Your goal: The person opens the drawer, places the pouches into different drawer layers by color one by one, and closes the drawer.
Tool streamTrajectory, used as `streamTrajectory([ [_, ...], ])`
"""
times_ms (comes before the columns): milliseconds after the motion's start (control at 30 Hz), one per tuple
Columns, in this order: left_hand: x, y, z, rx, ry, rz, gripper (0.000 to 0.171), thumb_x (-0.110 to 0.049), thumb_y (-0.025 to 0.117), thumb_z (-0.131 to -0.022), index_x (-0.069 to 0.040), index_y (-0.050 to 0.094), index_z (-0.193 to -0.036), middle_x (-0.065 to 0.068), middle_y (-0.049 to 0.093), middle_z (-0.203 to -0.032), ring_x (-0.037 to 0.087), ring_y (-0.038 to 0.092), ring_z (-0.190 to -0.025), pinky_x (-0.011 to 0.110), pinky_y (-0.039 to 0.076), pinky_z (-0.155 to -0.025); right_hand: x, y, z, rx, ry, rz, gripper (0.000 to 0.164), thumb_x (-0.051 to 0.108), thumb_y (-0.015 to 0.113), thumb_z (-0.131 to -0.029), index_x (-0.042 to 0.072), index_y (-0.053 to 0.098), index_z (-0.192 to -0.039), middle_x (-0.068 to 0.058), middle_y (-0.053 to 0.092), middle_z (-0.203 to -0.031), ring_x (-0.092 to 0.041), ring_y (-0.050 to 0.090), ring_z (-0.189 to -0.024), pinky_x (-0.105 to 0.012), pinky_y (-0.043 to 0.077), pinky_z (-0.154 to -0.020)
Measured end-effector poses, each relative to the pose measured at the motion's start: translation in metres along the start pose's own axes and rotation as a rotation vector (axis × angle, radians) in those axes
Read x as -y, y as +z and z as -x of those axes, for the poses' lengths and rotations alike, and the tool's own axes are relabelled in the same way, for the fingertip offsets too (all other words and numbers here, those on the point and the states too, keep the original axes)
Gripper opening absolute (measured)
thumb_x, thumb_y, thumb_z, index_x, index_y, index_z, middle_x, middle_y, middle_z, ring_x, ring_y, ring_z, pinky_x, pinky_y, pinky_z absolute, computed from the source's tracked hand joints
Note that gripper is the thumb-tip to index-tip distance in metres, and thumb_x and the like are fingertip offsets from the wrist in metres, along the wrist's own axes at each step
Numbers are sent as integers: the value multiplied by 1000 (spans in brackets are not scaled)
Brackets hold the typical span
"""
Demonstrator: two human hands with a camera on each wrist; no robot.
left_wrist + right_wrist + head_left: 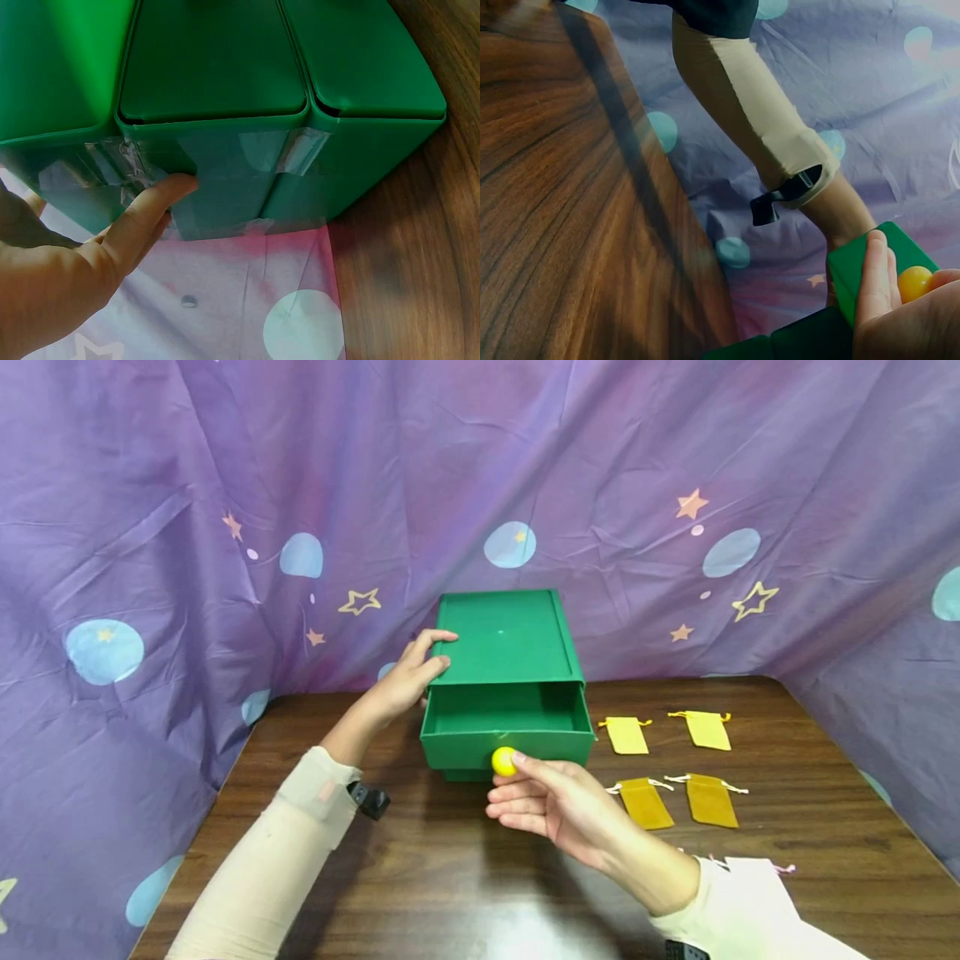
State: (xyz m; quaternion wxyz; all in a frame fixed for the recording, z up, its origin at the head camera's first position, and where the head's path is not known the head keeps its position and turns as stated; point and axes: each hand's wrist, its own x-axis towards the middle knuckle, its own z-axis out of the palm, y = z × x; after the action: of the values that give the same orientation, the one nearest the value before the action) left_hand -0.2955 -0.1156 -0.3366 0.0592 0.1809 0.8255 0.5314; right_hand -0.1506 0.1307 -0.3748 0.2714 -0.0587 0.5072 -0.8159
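A green drawer cabinet [498, 639] stands near the back of the wooden table, its upper drawer [450, 752] pulled out toward me. Nothing shows inside that drawer. At the middle of the drawer front is a yellow ball-shaped knob [503, 762]. My right hand [573, 814] pinches this knob, thumb on top, the other fingers spread loosely below. My left hand [408, 677] rests against the cabinet's left upper edge. In the left wrist view, one finger [146, 214] lies along the taped face of the stacked green sections [214, 60].
Right of the cabinet lie two pale yellow pouches [627, 737] and two mustard-brown pouches [645, 803]. A white pouch [750, 864] is partly hidden by my right sleeve. A purple curtain [420, 485] with stars and dots hangs close behind the table [360, 877].
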Motion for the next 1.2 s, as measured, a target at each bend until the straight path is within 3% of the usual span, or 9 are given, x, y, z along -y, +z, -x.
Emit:
streamTrajectory([
  [400,0,1,-1,10,-15,8,48,-25,46,-105,-22,39,-152,24,24,-149,32,56,-92,29,54,-56,-3,1,9,18,-6,11,37,28,54,-108,-7,64,-115,-11,78,-96,-24,76,-90,-39,61,-90],
  [867,-1,1,0,-4,-3,-5,49,-24,47,-104,-20,40,-152,25,25,-149,31,56,-88,28,52,-53,-10,3,14,38,-7,9,35,28,54,-108,-4,66,-114,-10,78,-96,-23,76,-89,-39,61,-89],
  [1200,1,1,-2,-12,-5,-9,49,-23,47,-104,-19,40,-152,27,26,-147,32,55,-93,27,53,-52,-11,2,15,52,-16,12,39,30,52,-109,-6,64,-119,-11,78,-97,-24,76,-91,-39,61,-90],
])
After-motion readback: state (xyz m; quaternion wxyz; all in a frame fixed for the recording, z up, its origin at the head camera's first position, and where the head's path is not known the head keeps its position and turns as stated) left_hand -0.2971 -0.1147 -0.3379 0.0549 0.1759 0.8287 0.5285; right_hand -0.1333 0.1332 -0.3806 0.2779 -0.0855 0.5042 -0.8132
